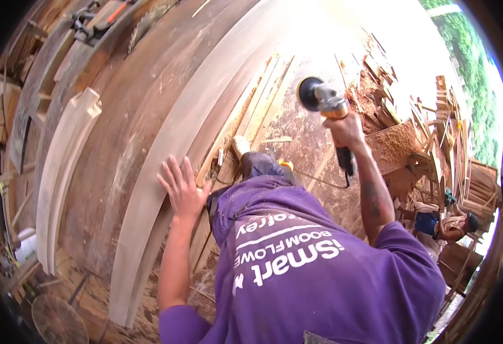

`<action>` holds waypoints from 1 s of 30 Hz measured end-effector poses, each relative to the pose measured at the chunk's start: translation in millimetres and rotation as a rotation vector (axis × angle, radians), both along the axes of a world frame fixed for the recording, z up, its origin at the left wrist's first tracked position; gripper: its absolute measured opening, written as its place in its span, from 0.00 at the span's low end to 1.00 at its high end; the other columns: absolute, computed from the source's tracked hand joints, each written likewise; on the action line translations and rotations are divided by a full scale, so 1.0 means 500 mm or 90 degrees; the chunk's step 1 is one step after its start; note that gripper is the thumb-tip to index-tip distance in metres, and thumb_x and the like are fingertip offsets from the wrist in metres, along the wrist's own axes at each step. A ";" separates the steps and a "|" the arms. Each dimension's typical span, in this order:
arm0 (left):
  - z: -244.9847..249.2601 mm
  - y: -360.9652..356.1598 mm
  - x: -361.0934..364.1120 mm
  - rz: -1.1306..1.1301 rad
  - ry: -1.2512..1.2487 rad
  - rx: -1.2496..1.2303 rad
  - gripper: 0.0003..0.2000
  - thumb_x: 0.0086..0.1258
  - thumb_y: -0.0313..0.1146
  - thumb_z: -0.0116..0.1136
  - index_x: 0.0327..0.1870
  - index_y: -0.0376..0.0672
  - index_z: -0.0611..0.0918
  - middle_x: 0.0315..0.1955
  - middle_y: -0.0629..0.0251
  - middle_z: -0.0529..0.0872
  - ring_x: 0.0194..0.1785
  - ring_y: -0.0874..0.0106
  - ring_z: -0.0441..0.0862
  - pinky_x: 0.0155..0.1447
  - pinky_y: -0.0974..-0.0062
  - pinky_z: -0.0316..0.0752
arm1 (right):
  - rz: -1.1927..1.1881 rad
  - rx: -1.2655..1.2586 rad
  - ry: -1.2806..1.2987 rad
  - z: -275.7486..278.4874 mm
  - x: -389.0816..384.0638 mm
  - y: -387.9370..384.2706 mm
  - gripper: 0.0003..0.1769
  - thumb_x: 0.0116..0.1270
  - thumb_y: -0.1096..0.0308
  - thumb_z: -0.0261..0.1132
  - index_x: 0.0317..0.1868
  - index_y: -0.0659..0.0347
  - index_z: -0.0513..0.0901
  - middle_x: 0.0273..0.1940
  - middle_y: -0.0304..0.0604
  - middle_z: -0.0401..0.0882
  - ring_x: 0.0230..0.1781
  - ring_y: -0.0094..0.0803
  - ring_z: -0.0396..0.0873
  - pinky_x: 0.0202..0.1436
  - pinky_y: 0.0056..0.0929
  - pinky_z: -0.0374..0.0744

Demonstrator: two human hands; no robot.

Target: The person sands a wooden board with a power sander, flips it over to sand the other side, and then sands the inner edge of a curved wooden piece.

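My left hand lies flat with spread fingers on the edge of a long, curved, pale wooden board. My right hand is wrapped round the body of an angle grinder, held up to the right of the board. A round, dark disc is fitted on the grinder's head and is apart from the wood. From the grinder's back end a cord runs down toward the floor.
Another curved wooden piece rests on the worktable at left. Long wooden strips lie right of the board. Sawdust and offcuts are piled at right, where another person is. A round wire guard shows at lower left.
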State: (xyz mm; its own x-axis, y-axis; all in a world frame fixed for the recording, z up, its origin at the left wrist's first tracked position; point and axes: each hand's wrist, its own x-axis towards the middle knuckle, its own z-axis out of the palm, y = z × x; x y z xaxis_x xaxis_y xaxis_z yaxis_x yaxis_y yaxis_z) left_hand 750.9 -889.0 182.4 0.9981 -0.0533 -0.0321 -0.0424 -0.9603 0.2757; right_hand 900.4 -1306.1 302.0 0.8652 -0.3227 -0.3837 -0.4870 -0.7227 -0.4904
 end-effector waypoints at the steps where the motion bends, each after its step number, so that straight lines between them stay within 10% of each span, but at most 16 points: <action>1: -0.009 0.002 -0.008 -0.010 -0.018 0.005 0.49 0.59 0.48 0.70 0.79 0.42 0.57 0.79 0.43 0.49 0.81 0.40 0.45 0.76 0.29 0.40 | -0.020 0.010 0.004 -0.002 -0.016 0.008 0.15 0.49 0.63 0.74 0.33 0.65 0.88 0.22 0.39 0.82 0.24 0.26 0.81 0.30 0.30 0.80; 4: -0.093 0.030 -0.018 0.005 -0.066 0.301 0.49 0.57 0.36 0.66 0.81 0.43 0.52 0.81 0.48 0.45 0.79 0.32 0.44 0.74 0.24 0.40 | -0.071 0.088 -0.036 -0.028 -0.073 0.021 0.16 0.48 0.64 0.75 0.34 0.67 0.87 0.23 0.40 0.82 0.24 0.24 0.79 0.31 0.30 0.79; 13: -0.036 0.063 0.014 -0.060 -0.025 0.274 0.53 0.51 0.34 0.65 0.81 0.39 0.50 0.80 0.42 0.46 0.74 0.23 0.49 0.70 0.23 0.53 | -0.109 0.126 -0.153 -0.031 -0.197 0.029 0.15 0.49 0.63 0.74 0.33 0.67 0.86 0.23 0.39 0.82 0.21 0.25 0.80 0.25 0.29 0.78; 19: 0.084 0.140 0.078 -0.080 0.185 -0.009 0.54 0.49 0.31 0.64 0.81 0.39 0.48 0.79 0.43 0.48 0.74 0.24 0.51 0.73 0.29 0.54 | -0.101 0.110 -0.210 0.088 -0.204 0.053 0.12 0.49 0.69 0.73 0.35 0.65 0.86 0.26 0.34 0.82 0.24 0.21 0.78 0.28 0.25 0.76; 24: 0.134 0.248 0.163 -0.099 0.269 -0.164 0.55 0.47 0.30 0.61 0.81 0.38 0.47 0.76 0.38 0.57 0.73 0.37 0.64 0.77 0.54 0.64 | -0.018 0.126 -0.263 0.157 -0.147 0.125 0.15 0.50 0.70 0.74 0.38 0.68 0.86 0.30 0.35 0.83 0.29 0.24 0.80 0.36 0.26 0.78; 30: 0.173 0.322 0.219 0.055 0.261 -0.242 0.42 0.45 0.30 0.59 0.71 0.37 0.71 0.54 0.38 0.82 0.57 0.43 0.82 0.66 0.57 0.76 | 0.112 0.180 -0.093 0.183 -0.014 0.262 0.11 0.52 0.73 0.74 0.37 0.66 0.86 0.26 0.36 0.82 0.24 0.21 0.79 0.28 0.25 0.76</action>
